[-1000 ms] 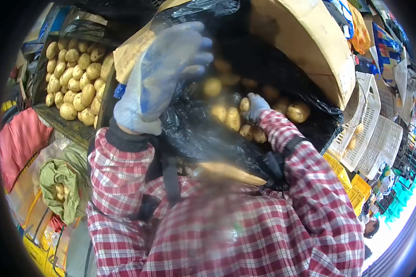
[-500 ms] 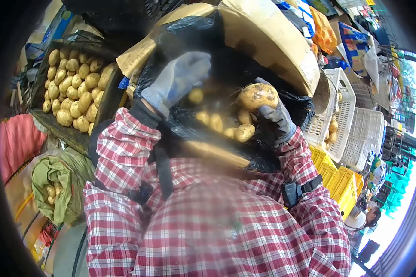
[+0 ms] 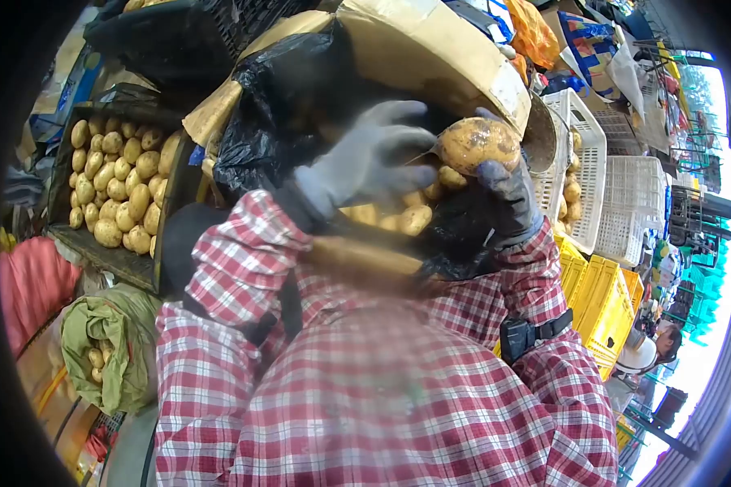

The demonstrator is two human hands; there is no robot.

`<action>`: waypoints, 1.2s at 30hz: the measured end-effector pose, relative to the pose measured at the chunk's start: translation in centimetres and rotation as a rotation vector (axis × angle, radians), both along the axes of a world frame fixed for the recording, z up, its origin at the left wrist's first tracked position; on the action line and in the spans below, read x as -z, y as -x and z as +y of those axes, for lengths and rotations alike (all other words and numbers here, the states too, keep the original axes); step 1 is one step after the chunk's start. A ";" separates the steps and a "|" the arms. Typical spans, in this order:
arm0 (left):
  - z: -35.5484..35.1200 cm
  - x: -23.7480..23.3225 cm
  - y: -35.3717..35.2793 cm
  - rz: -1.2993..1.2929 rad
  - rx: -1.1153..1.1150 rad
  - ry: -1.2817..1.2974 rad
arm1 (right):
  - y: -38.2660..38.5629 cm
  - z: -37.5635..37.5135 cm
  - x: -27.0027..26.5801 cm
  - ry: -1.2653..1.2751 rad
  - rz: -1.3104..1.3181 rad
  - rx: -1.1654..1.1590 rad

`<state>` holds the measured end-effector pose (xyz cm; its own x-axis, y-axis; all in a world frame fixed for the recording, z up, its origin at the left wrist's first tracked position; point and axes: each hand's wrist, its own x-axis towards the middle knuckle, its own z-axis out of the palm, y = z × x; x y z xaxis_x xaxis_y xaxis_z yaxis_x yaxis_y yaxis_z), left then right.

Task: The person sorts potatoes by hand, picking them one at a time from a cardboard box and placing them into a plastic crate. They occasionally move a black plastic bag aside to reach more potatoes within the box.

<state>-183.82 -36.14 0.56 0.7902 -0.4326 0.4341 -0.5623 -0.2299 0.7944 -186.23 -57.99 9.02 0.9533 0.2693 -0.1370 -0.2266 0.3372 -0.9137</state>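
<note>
A large potato (image 3: 477,145) with brown patches is gripped in my gloved right hand (image 3: 508,191), raised over the box. My left hand (image 3: 374,158), in a grey glove, is open with its fingers spread toward that potato, a small gap between them. Below both hands, several smaller potatoes (image 3: 414,219) lie in a cardboard box (image 3: 430,45) lined with a black plastic bag (image 3: 260,122). My left forearm and hand cover part of the box's inside.
On the left stands a dark crate (image 3: 101,256) full of potatoes, with a green sack (image 3: 130,325) holding a few more nearer me. White plastic crates (image 3: 597,174) and yellow crates (image 3: 597,316) stand at the right. A person (image 3: 650,349) is farther off at the right edge.
My left hand has moved right and spread its fingers near the large potato. My right hand has lifted that potato slightly up and right. The whole view has shifted a little.
</note>
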 end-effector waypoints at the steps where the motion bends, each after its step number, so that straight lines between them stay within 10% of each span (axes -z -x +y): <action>1: -0.6 1.0 -0.4 -0.106 -0.022 -0.003 | -0.2 -0.6 0.6 0.357 -0.198 -0.037; 7: 3.2 4.7 -2.4 0.345 -0.113 -0.513 | -2.3 -10.9 -2.8 1.678 -1.233 0.218; 10: 5.3 2.4 -1.9 0.316 -0.159 -0.766 | -2.7 -9.2 -9.5 1.013 -0.857 0.622; 12: 5.9 1.8 -1.8 0.307 -0.174 -0.727 | -3.8 -11.6 -11.2 0.829 -1.057 0.734; 17: 7.6 2.3 -2.2 0.320 -0.188 -0.609 | -6.2 -16.3 -10.3 1.002 -1.139 0.915; 23: 9.8 1.0 -2.6 0.302 -0.179 -0.436 | -7.7 -27.6 5.7 1.523 -0.253 0.337; 30: 9.9 -1.0 -2.9 0.481 -0.157 -0.378 | -7.9 -6.7 5.2 1.321 -0.262 -0.228; 33: 10.7 0.9 -3.4 0.417 -0.190 -0.447 | -10.5 0.0 11.7 1.510 0.068 -0.860; 36: 11.2 1.4 -3.4 0.357 -0.246 -0.490 | -12.6 1.0 23.4 1.315 0.547 -0.709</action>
<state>-180.44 -24.90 -0.89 0.9504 -0.3019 -0.0748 -0.1681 -0.7008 0.6932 -173.67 -57.04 -14.42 0.4510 0.0405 -0.8916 -0.3721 -0.8995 -0.2291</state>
